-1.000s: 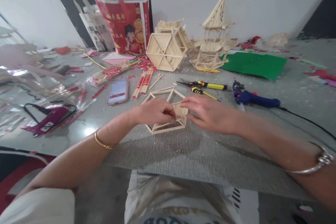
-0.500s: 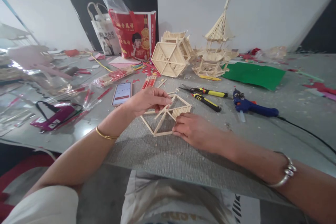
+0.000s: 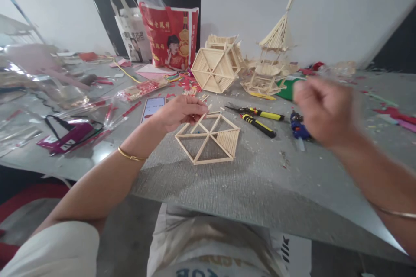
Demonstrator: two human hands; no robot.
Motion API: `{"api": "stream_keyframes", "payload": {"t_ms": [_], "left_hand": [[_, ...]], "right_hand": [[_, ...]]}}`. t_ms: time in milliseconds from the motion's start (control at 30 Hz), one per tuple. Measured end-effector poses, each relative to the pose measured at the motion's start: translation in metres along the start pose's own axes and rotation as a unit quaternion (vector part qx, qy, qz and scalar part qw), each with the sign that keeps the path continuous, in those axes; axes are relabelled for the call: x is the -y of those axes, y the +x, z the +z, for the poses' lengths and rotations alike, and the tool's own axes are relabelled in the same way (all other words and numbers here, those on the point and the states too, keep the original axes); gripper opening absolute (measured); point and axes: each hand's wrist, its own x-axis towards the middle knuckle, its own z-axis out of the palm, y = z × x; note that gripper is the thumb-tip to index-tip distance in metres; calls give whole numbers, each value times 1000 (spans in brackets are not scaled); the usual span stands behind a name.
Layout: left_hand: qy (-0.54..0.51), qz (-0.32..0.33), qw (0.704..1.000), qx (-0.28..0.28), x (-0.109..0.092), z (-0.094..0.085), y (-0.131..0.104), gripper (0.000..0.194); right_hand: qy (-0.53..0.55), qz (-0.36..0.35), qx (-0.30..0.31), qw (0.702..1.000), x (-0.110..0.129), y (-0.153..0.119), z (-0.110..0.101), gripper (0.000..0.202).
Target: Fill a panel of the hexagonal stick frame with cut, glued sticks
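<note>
A hexagonal frame of pale sticks lies on the grey table, its right section filled with parallel sticks. My left hand is closed in a pinch on a thin stick at the frame's upper left side. My right hand is raised above the table at the right, fingers curled and blurred; what it holds, if anything, I cannot make out. Partly hidden behind it is a blue glue gun. Between glue gun and frame lie yellow-black pliers.
Behind stand a hexagonal stick structure, a stick tower and a red bag. A phone lies beyond my left wrist. Farther left are a purple tool and plastic wrappers. The table's front edge is near my lap.
My right hand has left the hexagonal frame and moved up and right, in front of the glue gun. My left hand stays at the frame. The view has shifted slightly.
</note>
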Motion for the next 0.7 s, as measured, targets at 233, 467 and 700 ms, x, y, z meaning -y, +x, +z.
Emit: {"api": "stream_keyframes", "payload": {"t_ms": [233, 467, 700], "left_hand": [[-5, -12, 1000, -13, 5, -2, 3, 11], [21, -27, 999, 4, 13, -5, 6, 12], [37, -40, 999, -3, 13, -4, 7, 11]], "right_hand": [[23, -255, 348, 902, 64, -45, 48, 15], [10, -298, 332, 895, 63, -51, 61, 23], [-10, -244, 303, 921, 60, -64, 61, 22]]}}
